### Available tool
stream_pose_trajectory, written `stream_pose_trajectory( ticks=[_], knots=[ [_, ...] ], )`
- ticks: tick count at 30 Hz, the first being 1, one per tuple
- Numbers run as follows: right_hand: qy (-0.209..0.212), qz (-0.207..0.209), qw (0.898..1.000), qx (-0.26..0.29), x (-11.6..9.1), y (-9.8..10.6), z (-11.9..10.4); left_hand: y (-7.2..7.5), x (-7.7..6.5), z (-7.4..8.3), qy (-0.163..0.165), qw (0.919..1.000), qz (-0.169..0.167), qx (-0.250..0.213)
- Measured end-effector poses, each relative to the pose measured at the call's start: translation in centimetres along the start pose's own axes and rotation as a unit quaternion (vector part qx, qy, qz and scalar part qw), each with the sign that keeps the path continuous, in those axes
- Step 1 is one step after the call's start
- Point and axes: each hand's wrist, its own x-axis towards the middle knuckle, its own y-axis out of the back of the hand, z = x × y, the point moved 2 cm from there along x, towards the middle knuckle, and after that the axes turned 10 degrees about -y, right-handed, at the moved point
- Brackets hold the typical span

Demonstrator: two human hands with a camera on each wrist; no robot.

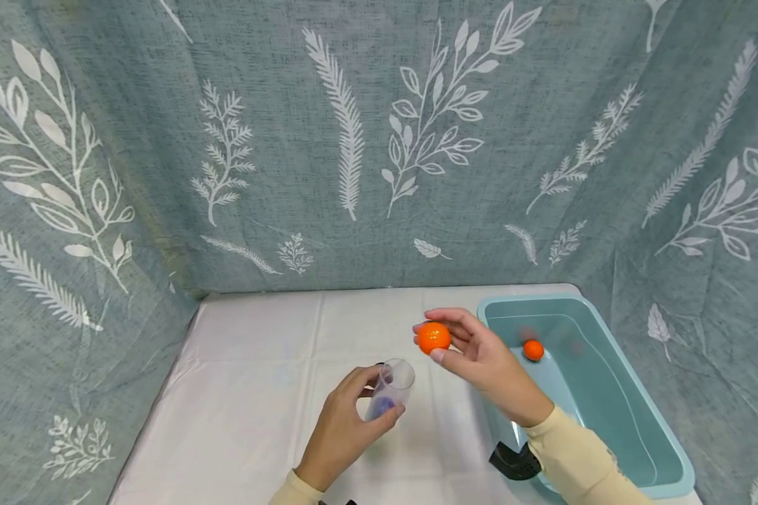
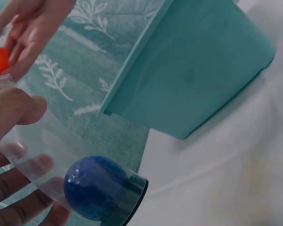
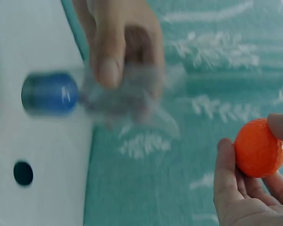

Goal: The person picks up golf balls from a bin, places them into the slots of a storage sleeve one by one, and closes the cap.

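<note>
My left hand [image 1: 351,415] grips a clear tube-shaped cup [image 1: 399,374] around its side, thumb on one side and fingers on the other. Inside, at the cup's bottom, lies a blue ball [image 2: 95,187]. To the right of the cup and a little higher in the head view, my right hand [image 1: 494,365] pinches an orange ball [image 1: 434,338] between thumb and fingers. That ball is apart from the cup's mouth. In the right wrist view, the orange ball [image 3: 258,149] shows a dimpled surface, and the cup is blurred.
A teal bin [image 1: 608,382] stands on the right of the white-covered table [image 1: 253,393], with another orange ball [image 1: 533,350] inside. My right forearm passes over the bin's near side. Leaf-patterned curtain [image 1: 278,140] encloses the back and sides. A dark round spot [image 3: 23,173] shows on the white surface.
</note>
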Motion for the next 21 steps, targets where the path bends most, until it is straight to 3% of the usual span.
stream_pose_trajectory(
  ticks=[6,14,18,21],
  knots=[
    [0.059,-0.025,0.994,-0.084,1.0,-2.9,0.8,0.2,0.2,0.5,-0.019,0.9997,0.004,-0.012],
    [0.054,-0.046,0.988,-0.137,0.7,-4.0,2.2,0.5,0.1,0.6,-0.058,0.9980,0.023,-0.006],
    [0.042,-0.015,0.990,-0.136,0.6,-3.0,2.4,0.6,0.0,0.7,-0.068,0.9973,0.026,-0.004],
    [0.030,0.052,0.990,-0.125,0.7,-0.8,2.5,0.7,-0.2,0.6,-0.061,0.9978,0.025,-0.001]
  ],
)
